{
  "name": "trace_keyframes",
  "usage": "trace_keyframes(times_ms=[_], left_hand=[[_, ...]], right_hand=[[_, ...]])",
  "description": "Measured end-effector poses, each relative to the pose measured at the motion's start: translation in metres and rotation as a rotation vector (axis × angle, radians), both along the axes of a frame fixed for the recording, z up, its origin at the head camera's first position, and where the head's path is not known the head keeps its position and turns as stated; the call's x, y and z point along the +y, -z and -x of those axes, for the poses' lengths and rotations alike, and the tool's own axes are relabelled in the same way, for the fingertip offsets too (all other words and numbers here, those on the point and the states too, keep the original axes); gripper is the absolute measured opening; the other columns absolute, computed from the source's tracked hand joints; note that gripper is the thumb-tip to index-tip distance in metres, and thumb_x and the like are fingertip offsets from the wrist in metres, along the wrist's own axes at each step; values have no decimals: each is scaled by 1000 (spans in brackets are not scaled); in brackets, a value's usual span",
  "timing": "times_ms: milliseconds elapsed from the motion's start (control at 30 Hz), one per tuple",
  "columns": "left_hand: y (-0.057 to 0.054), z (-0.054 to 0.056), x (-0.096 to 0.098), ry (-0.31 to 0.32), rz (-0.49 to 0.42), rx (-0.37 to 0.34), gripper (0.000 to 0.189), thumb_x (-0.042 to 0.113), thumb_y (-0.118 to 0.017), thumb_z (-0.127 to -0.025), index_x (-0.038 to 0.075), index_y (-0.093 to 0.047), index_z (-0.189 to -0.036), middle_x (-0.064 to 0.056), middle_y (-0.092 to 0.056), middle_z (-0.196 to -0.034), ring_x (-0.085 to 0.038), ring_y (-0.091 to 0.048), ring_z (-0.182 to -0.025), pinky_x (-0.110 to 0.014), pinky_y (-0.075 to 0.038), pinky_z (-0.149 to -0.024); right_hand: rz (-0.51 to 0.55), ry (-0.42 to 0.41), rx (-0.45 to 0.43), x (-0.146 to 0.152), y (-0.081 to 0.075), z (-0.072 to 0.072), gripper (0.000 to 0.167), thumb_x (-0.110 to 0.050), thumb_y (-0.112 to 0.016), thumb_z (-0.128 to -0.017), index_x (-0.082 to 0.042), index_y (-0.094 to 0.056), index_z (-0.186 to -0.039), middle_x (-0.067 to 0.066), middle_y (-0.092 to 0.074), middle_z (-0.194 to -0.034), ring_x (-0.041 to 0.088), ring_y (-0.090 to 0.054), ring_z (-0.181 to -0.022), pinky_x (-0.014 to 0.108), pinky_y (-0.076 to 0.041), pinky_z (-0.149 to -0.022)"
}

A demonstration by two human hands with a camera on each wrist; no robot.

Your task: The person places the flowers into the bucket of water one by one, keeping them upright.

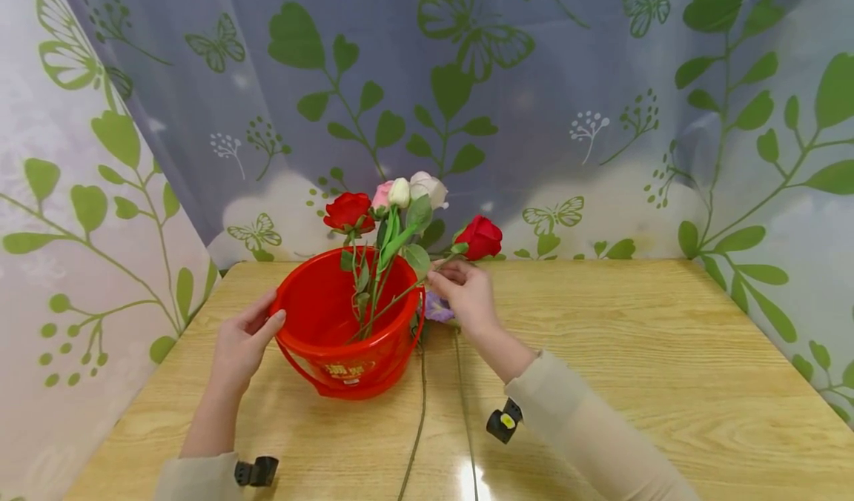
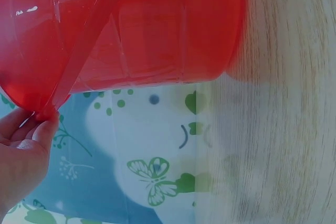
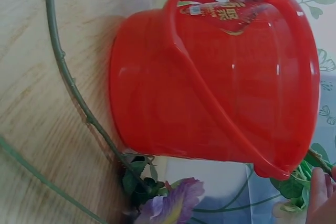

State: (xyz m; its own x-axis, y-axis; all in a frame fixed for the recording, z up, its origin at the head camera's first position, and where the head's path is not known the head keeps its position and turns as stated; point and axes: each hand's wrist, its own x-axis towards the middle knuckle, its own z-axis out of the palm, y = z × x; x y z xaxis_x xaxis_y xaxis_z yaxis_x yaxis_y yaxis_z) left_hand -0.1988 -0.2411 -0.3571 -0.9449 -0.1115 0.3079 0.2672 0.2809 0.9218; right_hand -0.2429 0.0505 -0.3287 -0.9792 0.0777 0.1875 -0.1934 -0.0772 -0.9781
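A red plastic bucket (image 1: 313, 371) stands on the table with several artificial flowers in it. At its left side, my left hand (image 1: 243, 342) grips the rim; the left wrist view shows thumb and fingers (image 2: 46, 129) pinching it near the handle joint. My right hand (image 1: 467, 297) pinches the stem of a red rose (image 1: 480, 237) beside the right rim, and that stem slants down into the bucket. A second red rose (image 1: 348, 213), a white bud (image 1: 399, 193), a white rose (image 1: 429, 188) and a pink flower (image 1: 382, 196) stand inside.
A purple flower (image 1: 437, 307) lies on the table right of the bucket, under my right hand. Two long green stems (image 1: 422, 405) run from there towards the table's front edge. Behind the wooden table (image 1: 634, 367) hangs a leaf-patterned curtain (image 1: 534, 115).
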Motion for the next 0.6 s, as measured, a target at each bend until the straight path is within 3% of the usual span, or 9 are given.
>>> trace_keyframes(times_ms=[367,600], left_hand=[[1,0,0,-4,-6,11,45,5,-56,-86,-11,-41,-126,-28,-40,-127,5,-49,-98,-10,-42,-78],[2,2,0,5,-7,27,45,5,-56,-86,-12,-41,-125,-29,-40,-125,4,-49,-98,-10,-42,-78]], right_hand=[[-78,-18,13,-3,8,-2,14,0,-62,-79,10,-62,-88,10,-63,-75,19,-60,-69,27,-51,-63],[-123,-25,29,-6,12,-1,17,-1,-62,-79,10,-63,-92,12,-63,-77,12,-58,-67,23,-51,-62]])
